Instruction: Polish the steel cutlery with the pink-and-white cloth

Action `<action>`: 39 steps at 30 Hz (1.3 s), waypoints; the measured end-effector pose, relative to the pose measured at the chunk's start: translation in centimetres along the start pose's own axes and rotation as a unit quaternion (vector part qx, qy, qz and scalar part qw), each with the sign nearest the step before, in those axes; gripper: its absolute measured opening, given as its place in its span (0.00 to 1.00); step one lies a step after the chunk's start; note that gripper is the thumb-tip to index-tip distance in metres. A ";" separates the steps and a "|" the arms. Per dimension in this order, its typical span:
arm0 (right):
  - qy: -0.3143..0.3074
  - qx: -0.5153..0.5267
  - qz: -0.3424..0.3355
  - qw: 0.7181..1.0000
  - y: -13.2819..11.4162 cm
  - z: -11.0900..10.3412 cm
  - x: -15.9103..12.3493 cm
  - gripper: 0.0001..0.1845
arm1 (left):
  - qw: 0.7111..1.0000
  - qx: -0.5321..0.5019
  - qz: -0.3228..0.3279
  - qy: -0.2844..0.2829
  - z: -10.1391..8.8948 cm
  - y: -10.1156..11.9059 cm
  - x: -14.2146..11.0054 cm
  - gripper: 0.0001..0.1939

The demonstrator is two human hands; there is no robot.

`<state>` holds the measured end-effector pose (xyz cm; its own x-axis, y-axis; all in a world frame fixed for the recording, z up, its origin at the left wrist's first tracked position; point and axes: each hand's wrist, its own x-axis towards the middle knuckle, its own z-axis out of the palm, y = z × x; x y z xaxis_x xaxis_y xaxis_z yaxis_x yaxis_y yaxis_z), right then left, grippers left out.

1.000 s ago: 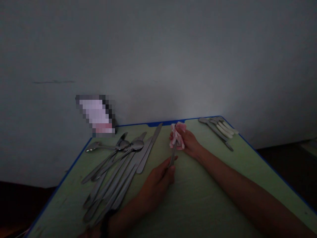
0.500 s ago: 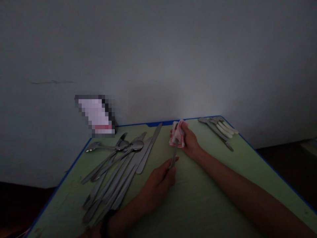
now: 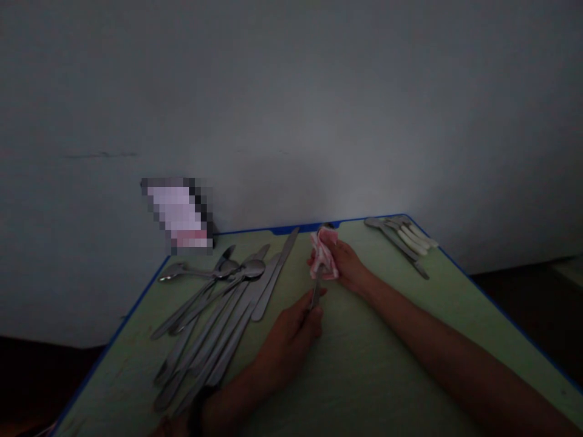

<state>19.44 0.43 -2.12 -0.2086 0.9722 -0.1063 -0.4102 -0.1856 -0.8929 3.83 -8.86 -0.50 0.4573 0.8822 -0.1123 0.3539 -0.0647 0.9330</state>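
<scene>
My left hand [image 3: 294,331] is closed around the handle of a metal spoon [image 3: 316,292], which points away from me above the table. My right hand [image 3: 348,264] grips a pink-and-white cloth [image 3: 324,258] wrapped around the upper part of the spoon. A bit of its rounded, dark-looking end peeks out past the cloth; the rest of that end is covered. Left of my hands lies a loose pile of metal cutlery, with spoons [image 3: 252,269] on top and table knives [image 3: 276,276] beside them.
On the right, a metal spoon [image 3: 396,237] lies beside several white-handled pieces of cutlery [image 3: 412,240]. A pixelated device [image 3: 177,209] leans on the wall at the back left. The pale green table [image 3: 364,376] has a blue edge and meets a grey wall [image 3: 291,109].
My right hand and the cloth have slid a little down the spoon, toward my left hand, and its rounded end now shows. My left hand stays almost in place.
</scene>
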 end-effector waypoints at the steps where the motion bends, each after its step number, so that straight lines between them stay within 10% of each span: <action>1: -0.006 0.000 0.003 1.000 0.0 0.0 0.0 0.23 | 1.000 -0.003 -0.001 0.001 0.0 0.0 0.0 0.24; 12: 0.021 0.157 -0.030 0.987 0.2 -0.8 1.3 0.13 | 0.999 0.014 0.036 -0.001 0.5 0.0 -0.3 0.18; 30: -0.053 0.008 0.003 0.999 0.1 0.1 -0.1 0.21 | 0.996 0.058 0.045 0.048 0.3 -0.3 0.5 0.15; 39: -0.066 0.038 0.061 0.995 -0.4 -0.8 0.2 0.19 | 0.986 -0.141 -0.019 0.085 0.0 0.0 0.8 0.16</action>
<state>20.31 0.77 -2.15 -0.3744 0.9152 -0.1493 -0.4388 -0.3167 -0.8409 4.23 -8.20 -0.57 0.2953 0.9488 -0.1123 0.1162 0.0810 0.9899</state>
